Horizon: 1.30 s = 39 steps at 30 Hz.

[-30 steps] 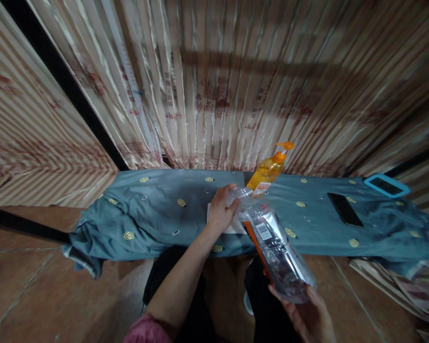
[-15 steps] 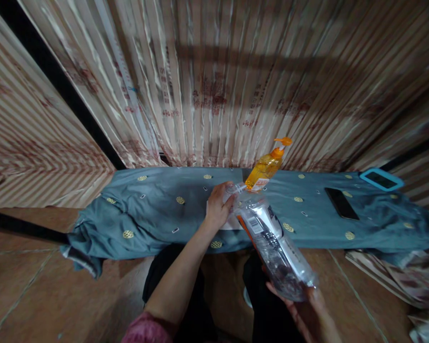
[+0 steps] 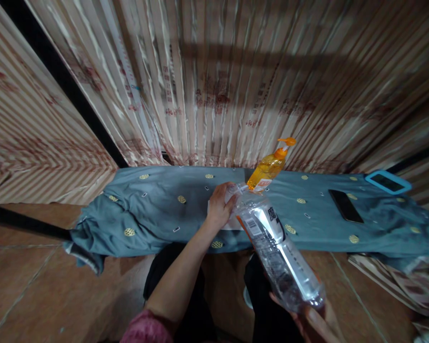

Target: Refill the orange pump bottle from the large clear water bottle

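A large clear plastic bottle (image 3: 277, 247) with a silver label and barcode is tilted in front of me, its base toward the lower right. My right hand (image 3: 316, 321) grips it around the base. At its upper left end, my left hand (image 3: 219, 205) is closed on a clear plastic piece (image 3: 232, 193), whose exact shape I cannot make out. That piece meets or overlaps the bottle's upper end. Just behind stands a pump bottle (image 3: 266, 171) of orange-yellow liquid with an orange pump top. A white sheet (image 3: 232, 224) lies partly hidden under my left hand.
A blue-grey patterned cloth (image 3: 157, 214) covers the long bench. On its right side lie a black phone (image 3: 345, 206) and a light-blue framed device (image 3: 388, 182). Behind hangs a pleated curtain (image 3: 214, 95); dark poles (image 3: 64, 85) stand at the sides.
The large bottle has shifted slightly, its upper end now closer to the clear piece in my left hand. My right hand has moved a little down and right. The view has shifted slightly.
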### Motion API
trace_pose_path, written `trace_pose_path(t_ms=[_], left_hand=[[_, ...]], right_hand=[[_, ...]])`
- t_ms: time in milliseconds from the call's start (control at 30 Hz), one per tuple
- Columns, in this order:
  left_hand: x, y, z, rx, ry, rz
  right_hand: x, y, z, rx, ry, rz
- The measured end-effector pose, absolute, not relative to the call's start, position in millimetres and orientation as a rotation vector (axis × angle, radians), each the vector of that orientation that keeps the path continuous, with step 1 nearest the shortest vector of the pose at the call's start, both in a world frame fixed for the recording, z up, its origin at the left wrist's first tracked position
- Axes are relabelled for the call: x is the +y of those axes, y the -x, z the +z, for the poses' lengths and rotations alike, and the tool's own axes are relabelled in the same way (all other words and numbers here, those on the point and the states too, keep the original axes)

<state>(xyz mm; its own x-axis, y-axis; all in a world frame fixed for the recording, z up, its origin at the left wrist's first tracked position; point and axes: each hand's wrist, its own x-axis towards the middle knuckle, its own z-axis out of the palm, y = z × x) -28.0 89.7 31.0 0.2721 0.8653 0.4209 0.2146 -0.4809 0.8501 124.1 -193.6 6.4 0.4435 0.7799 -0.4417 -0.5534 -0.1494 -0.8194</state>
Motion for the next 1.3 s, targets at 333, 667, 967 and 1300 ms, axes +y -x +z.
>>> trace_pose_path(t_ms=[333, 667, 967, 1300], left_hand=[[90.3, 29.2, 28.4, 0.967, -1.876, 1.235], [90.8, 28.0, 27.6, 0.956, -1.839, 1.25], [90.6, 27.5, 25.9, 0.95, -1.855, 1.261], [91.9, 26.9, 25.2, 0.967, -1.876, 1.278]], right_hand=[[-176.0, -100.7, 41.5, -0.423, 1.271, 1.068], [-169.0, -96.5, 42.9, -0.5, 1.216, 0.979], [-170.1, -96.7, 45.1, -0.545, 1.225, 0.972], [-169.5, -97.7, 47.4, -0.683, 1.284, 0.92]])
